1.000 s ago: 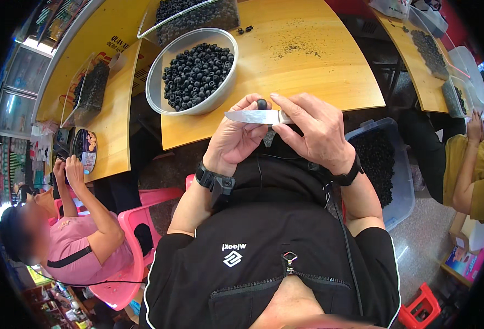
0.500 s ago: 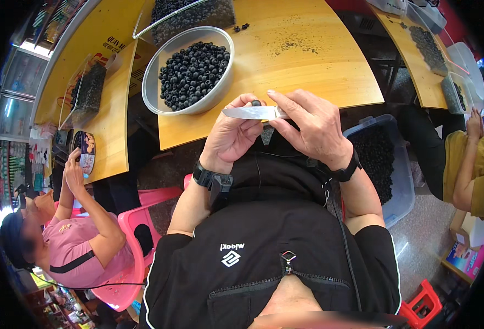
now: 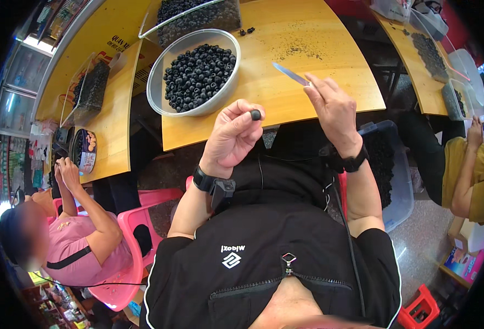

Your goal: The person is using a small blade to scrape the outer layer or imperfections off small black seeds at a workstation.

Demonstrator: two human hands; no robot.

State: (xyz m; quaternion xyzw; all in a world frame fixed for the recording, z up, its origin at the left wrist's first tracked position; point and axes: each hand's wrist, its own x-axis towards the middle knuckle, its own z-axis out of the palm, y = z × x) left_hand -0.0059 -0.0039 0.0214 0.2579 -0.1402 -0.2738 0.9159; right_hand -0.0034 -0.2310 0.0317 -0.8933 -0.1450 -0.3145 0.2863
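Observation:
Between the thumb and fingertips of my left hand (image 3: 232, 134) is a small round black ball (image 3: 255, 115), its kind unclear. My right hand (image 3: 332, 107) is closed around the handle of a small knife (image 3: 291, 74), whose blade points up and left over the table, apart from the ball. Just beyond my left hand stands a round clear plastic bowl (image 3: 153, 90) filled with many similar black balls (image 3: 201, 74), some showing a ring or hole.
The wooden table (image 3: 329, 44) carries dark crumbs, a few loose balls (image 3: 247, 31) and a clear bin (image 3: 239, 13) of dark pieces. A plastic tub (image 3: 401, 192) with dark contents sits low at right. Co-workers sit on both sides; a pink chair (image 3: 135, 241) is at left.
The knife has moved away from the ball, with my right hand shifting right and its blade now tilting up and away. My left hand still pinches the ball, which is now uncovered.

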